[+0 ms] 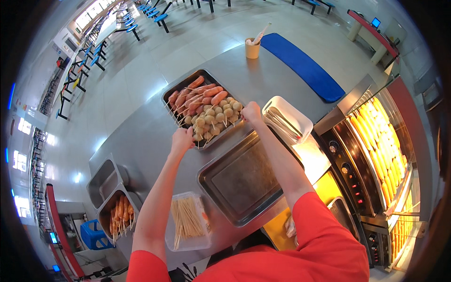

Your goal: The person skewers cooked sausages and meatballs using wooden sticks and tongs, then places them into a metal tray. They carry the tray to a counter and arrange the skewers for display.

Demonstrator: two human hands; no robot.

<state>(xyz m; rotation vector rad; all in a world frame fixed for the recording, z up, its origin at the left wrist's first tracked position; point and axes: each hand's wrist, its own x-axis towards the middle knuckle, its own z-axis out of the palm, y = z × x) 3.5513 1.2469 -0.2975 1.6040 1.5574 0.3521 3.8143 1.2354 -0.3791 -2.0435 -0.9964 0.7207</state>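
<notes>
Both of my hands grip the rim of a metal tray point(168, 92) on the steel counter. The tray holds skewered sausages point(196, 99) towards its far left and skewered meatballs point(215, 119) nearer me. My left hand point(182, 139) is closed on the tray's near left corner, its fingers partly hidden. My right hand point(251, 112) holds the rim on the right side. Below my right forearm lies a bare, shallow metal tray point(239, 176). A clear plastic box point(205, 243) of wooden skewers point(188, 218) stands near my left forearm.
A white container point(299, 121) holds tongs, right of my right hand. A paper cup point(252, 51) and blue mat point(299, 65) lie at the far side. Deep metal pans point(105, 178) stand at left, one with skewered sausages point(121, 211). A lit food warmer point(359, 176) stands at right.
</notes>
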